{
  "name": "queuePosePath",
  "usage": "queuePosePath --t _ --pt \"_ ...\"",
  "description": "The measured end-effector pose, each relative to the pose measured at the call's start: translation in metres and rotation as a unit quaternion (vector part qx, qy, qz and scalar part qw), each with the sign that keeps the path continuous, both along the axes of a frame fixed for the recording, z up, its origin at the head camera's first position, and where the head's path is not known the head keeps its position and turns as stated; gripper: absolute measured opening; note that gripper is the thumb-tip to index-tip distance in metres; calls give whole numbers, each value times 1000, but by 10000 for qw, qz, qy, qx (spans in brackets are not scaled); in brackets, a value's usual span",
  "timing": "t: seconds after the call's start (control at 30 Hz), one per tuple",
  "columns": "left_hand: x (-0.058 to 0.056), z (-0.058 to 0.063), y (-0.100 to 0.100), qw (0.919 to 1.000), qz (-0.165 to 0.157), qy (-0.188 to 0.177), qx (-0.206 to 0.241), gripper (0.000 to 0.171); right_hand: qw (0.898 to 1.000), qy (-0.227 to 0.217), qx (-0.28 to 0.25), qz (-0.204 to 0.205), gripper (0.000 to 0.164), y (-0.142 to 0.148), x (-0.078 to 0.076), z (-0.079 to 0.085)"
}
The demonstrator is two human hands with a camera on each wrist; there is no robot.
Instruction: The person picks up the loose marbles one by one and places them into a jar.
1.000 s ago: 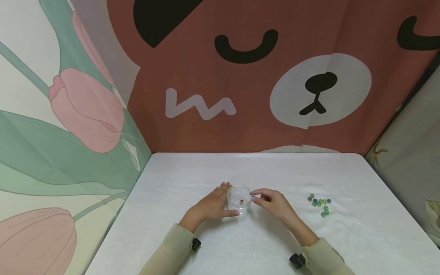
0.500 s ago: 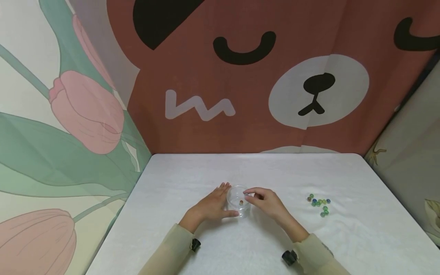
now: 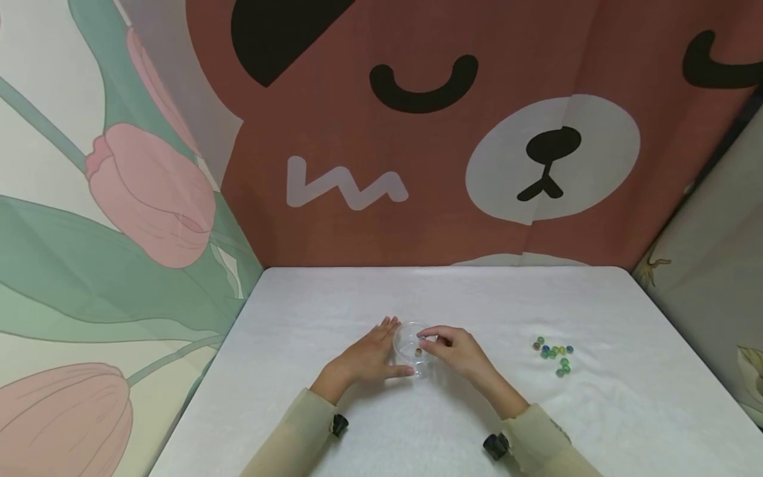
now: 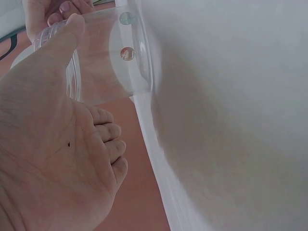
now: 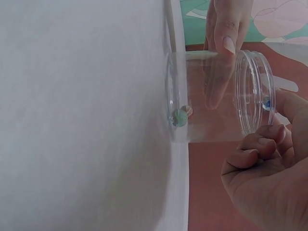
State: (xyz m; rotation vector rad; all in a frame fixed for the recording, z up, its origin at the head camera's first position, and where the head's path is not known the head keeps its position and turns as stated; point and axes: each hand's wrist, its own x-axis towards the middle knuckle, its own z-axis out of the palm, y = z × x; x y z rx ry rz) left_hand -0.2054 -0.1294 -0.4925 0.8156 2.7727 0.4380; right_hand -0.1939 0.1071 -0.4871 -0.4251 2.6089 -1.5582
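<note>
A clear plastic jar (image 5: pixel 214 132) stands upright on the white tabletop between both hands. My left hand (image 3: pixel 366 354) lies along its left side, fingers straight and thumb reaching across the front, as the head view shows. With bent fingers my right hand (image 3: pixel 456 348) pinches a small blue-and-clear glass marble (image 5: pixel 267 103) at the jar's mouth. In the left wrist view, a greenish marble (image 4: pixel 126 19) and a reddish-brown marble (image 4: pixel 127 54) rest on the jar's bottom.
To the right on the white cloth (image 3: pixel 626 397) lies a loose group of glass marbles (image 3: pixel 553 350), mostly green, with some blue, yellow and brown. Behind the table's far edge hangs a reddish-brown bear-print backdrop (image 3: pixel 334 232).
My right hand has moved left with the marble, from beside the jar's right rim to over its mouth. My left hand stays at the jar.
</note>
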Motion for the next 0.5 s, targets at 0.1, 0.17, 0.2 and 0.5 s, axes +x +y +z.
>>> queuePosePath --t 0.1,0.17,0.2,0.5 --pt "0 0 0 10000 28 -52 -5 109 10000 -39 27 -13 25 -1 0 0" --pt "1 1 1 10000 34 -54 3 109 10000 -50 -2 -16 30 -1 0 0" --pt "1 1 1 10000 44 -69 -11 109 10000 -50 -19 -25 33 -1 0 0" --pt "1 2 2 9999 108 -98 7 109 9997 -164 -157 -44 38 -2 -1 1"
